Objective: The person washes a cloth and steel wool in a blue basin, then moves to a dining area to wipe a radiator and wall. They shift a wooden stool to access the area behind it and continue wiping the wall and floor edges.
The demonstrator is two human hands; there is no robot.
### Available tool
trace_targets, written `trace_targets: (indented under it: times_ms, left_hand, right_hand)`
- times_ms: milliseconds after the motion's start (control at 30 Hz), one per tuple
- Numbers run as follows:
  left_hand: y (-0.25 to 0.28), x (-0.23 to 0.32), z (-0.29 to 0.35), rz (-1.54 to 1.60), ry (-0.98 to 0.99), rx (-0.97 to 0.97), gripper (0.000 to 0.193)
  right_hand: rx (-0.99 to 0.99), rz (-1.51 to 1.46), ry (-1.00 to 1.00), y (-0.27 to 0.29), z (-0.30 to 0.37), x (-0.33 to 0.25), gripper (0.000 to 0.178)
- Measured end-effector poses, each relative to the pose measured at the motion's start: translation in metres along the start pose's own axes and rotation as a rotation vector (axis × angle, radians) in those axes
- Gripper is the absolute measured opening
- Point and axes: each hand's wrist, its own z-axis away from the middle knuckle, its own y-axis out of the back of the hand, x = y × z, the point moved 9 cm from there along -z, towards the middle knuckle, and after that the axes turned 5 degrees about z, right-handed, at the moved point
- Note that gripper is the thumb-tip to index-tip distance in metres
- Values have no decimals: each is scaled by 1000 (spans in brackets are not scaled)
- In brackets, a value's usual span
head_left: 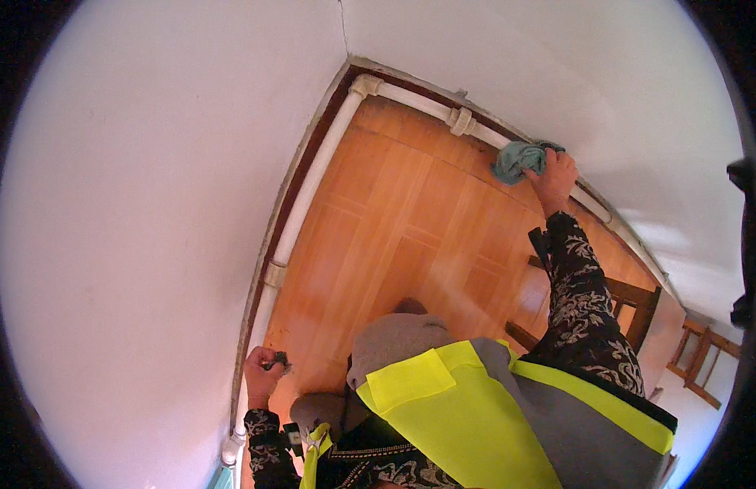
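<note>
My right hand (555, 176) reaches out to the far wall and presses a teal cloth (516, 159) against the white pipe (427, 104) that runs low along the wall. My left hand (261, 372) is closed around a small dark clump (279, 359), held near the white pipe (301, 204) along the left wall, close to the floor. Both sleeves are dark with a pale floral pattern. A yellow and grey vest (476, 407) covers my torso.
Two white walls meet at a corner (351, 61) with the pipe bending around it. The floor (394, 220) is orange-brown wood laminate. A dark wooden chair (630, 306) stands at the right, and a lighter wooden frame (704, 359) lies further right.
</note>
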Motion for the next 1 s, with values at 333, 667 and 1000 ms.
trace_targets:
  times_ms: [333, 667, 1000]
  left_hand:
    - [-14, 41, 8, 0, -76, 12, 20]
    - [-36, 49, -14, 16, -8, -101, 19]
    - [-70, 43, -33, 152, 136, -170, 18]
  right_hand:
    - [146, -540, 72, -13, -35, -110, 56]
    - [-299, -74, -104, -23, -20, -39, 55]
    - [-136, 50, 94, -37, -46, -82, 47]
